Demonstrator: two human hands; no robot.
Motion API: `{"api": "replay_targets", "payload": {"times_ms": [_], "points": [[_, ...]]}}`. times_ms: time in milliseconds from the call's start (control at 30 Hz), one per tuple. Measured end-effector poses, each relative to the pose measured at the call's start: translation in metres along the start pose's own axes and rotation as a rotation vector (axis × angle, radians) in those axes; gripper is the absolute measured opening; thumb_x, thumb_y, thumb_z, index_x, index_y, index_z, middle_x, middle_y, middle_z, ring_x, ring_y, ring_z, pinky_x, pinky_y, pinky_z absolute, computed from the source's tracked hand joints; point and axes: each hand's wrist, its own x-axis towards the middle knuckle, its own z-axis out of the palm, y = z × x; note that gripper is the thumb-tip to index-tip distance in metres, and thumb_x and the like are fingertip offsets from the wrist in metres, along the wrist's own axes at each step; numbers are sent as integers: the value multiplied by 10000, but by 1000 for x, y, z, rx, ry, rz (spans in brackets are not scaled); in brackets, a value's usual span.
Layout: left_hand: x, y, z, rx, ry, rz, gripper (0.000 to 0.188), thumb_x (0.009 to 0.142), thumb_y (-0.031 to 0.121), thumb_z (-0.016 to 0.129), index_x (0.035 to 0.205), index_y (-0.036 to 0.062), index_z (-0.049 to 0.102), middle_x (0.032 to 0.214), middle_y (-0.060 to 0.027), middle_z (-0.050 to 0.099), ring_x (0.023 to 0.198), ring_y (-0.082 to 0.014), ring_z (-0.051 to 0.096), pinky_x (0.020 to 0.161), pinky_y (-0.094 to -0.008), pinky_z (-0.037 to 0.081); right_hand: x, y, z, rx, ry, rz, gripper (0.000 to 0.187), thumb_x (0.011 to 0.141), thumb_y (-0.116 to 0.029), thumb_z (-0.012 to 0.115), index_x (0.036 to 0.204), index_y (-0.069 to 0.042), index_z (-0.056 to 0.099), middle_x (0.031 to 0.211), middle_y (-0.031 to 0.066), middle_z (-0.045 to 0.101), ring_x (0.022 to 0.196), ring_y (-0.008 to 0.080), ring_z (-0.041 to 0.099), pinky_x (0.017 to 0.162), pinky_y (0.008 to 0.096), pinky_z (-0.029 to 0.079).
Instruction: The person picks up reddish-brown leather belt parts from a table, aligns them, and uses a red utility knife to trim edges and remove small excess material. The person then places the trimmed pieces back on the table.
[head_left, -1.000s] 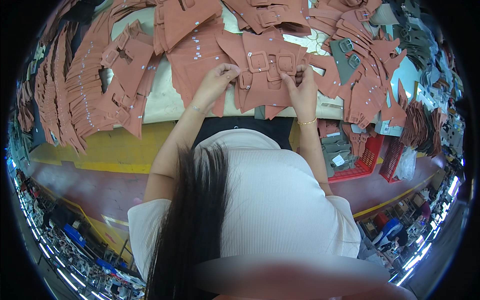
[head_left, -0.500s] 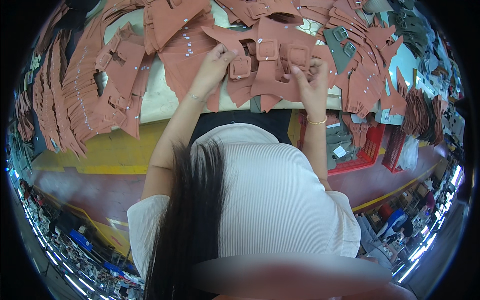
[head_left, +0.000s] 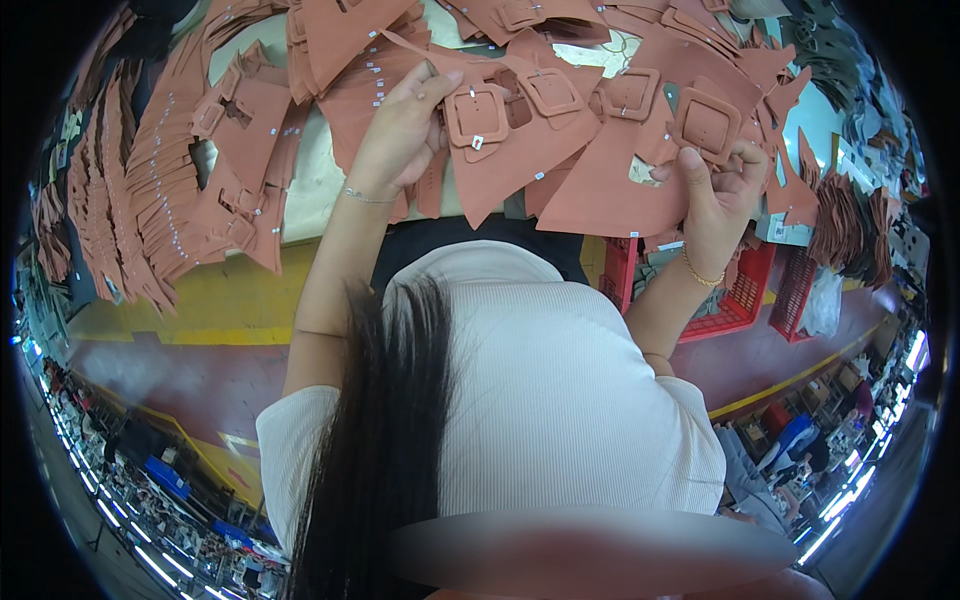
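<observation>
My left hand (head_left: 415,125) pinches the left end of a flat terracotta strap piece (head_left: 525,152) with two large covered square buckles; it looks like a cut shoe upper. Thumb and fingers close on its edge beside the left buckle (head_left: 477,113). A second, similar strap piece (head_left: 612,188) lies to the right. My right hand (head_left: 722,195) grips that one at its right end, below its right buckle (head_left: 706,120). Small white tags sit on both pieces. The two pieces are spread apart over others of the same colour on the table, and their undersides are hidden.
Fanned stacks of terracotta pieces (head_left: 165,180) cover the pale table (head_left: 318,190) at left. More overlap at the back and right, near dark green pieces (head_left: 820,60). A red plastic crate (head_left: 745,290) stands below the table's right side, beside another red basket (head_left: 790,295).
My right hand has moved right and slightly down, drawing its strap piece away from the left one. My left hand has shifted a little left. The two pieces, overlapped before, now lie spread side by side.
</observation>
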Motion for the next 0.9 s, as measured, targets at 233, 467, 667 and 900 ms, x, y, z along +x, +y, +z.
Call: {"api": "replay_targets", "payload": {"times_ms": [233,467,667,900], "points": [[-6,3,2,-104,-1,-16,91,955,138,489,953,50,466,977,-81,596,878,-139,642,765,-286,569,-1,-6,-2,12,-8,-5,365,820,22,672,1046,-22,390,950,161,617,721,207,664,625,272,547],[-10,5,6,-117,-6,7,113,955,132,483,1025,43,479,1010,-74,601,950,-138,625,818,-290,545,-2,-6,-9,-28,7,-40,351,819,48,654,1052,-16,398,951,163,623,728,201,665,642,259,537],[-13,5,15,13,-2,173,338,957,159,422,1259,9,392,1134,-212,597,1022,-254,624,831,-361,551,-6,-13,-13,-23,20,-85,417,774,40,691,1072,-20,406,954,177,629,730,206,666,662,270,540],[-14,-4,7,-214,-151,103,427,896,170,417,1293,12,406,1205,-131,554,1092,-221,566,931,-358,476,-15,-15,22,496,-117,51,536,791,27,644,1239,-50,359,1031,203,629,668,280,670,619,335,576]]}}
